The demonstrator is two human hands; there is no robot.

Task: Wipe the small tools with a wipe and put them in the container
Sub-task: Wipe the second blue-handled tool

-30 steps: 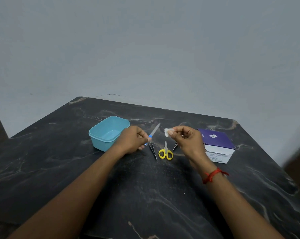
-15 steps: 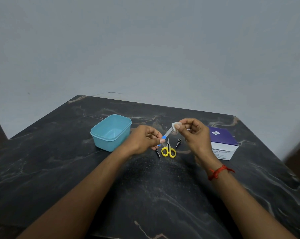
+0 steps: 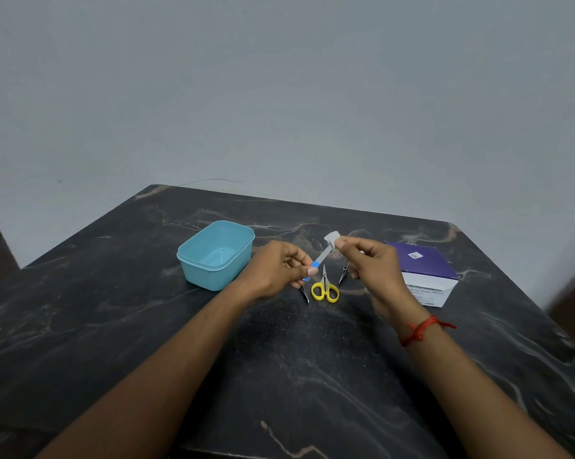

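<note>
My left hand [image 3: 276,270] holds a nail file [image 3: 320,258] by its blue handle, blade pointing up and right. My right hand [image 3: 373,263] pinches a small white wipe [image 3: 331,239] folded over the tip of the blade. On the table below lie yellow-handled scissors [image 3: 325,288], a metal tool [image 3: 304,293] partly hidden under my left hand, and another pointed metal tool [image 3: 343,275] next to my right hand. The empty light-blue container [image 3: 215,255] stands left of my left hand.
A purple and white box [image 3: 423,273] sits at the right, behind my right wrist. The dark marble table [image 3: 279,376] ends at a grey wall behind; its right edge is close to the box.
Both hands came together: the file rose from the table area and the wipe now wraps its tip, sliding outward along the blade since half a second ago.
</note>
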